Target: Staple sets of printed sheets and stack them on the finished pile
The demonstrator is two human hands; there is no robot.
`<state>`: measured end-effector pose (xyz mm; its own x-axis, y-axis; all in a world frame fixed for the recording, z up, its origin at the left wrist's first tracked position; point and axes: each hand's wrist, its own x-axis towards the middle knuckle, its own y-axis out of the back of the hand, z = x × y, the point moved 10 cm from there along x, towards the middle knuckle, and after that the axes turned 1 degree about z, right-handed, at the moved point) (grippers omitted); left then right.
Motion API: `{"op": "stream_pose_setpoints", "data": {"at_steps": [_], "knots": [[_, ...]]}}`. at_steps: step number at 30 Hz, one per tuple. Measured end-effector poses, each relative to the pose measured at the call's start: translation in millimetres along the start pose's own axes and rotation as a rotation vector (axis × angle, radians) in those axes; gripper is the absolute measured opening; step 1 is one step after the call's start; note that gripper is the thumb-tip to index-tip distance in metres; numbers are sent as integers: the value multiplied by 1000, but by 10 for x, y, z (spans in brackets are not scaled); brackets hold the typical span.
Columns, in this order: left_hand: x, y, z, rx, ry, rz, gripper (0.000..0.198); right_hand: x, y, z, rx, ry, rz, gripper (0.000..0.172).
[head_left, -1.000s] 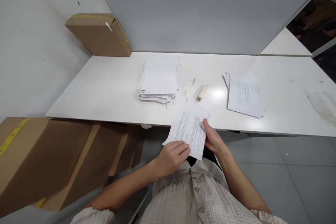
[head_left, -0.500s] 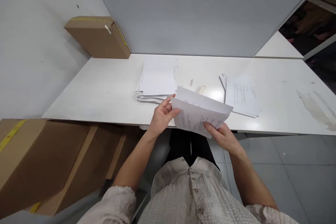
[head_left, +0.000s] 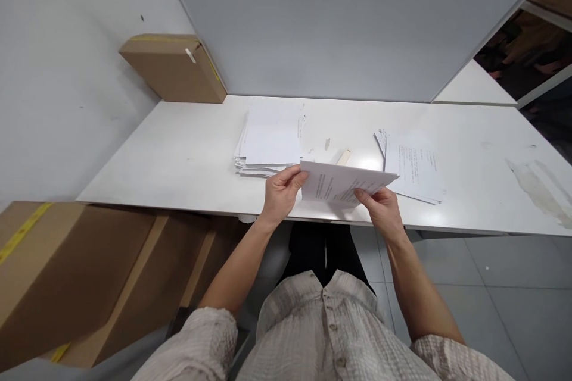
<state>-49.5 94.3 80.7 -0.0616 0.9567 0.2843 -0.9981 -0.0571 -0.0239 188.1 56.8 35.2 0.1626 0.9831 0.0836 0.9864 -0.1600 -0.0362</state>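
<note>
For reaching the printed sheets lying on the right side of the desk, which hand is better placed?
Likely the right hand: it is nearer the printed sheets, while the left hand grips the held papers at their opposite end.

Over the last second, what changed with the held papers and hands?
The papers moved forward, over the table, and closed together after parting. The left hand shifted to their left edge; the right hand still holds their right side. Left pile, right pile and cardboard box stayed put.

On the table (head_left: 196, 184), a paper stack (head_left: 273, 137) lies left, more sheets (head_left: 411, 161) right, a small object (head_left: 344, 157) between, behind the held papers (head_left: 339, 181); a carton (head_left: 179, 74) stands back left
</note>
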Motion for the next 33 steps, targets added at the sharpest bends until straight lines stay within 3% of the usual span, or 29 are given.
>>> {"op": "stream_pose_setpoints", "data": {"at_steps": [11,14,22,31,33], "knots": [[-24,-53,86,59,27,6,25,-124,84,-151,-219,2,129,24],[-31,-80,92,101,47,-16,29,-224,74,-81,-190,-82,108,26],[-120,-235,-372,114,223,-127,33,-481,-56,516,88,-368,72,37],[-294,-306,-758,107,367,-183,36,-708,-17,860,188,-532,177,40],[-381,-345,-845,104,418,-210,46,-814,30,962,201,-605,216,38]]}}
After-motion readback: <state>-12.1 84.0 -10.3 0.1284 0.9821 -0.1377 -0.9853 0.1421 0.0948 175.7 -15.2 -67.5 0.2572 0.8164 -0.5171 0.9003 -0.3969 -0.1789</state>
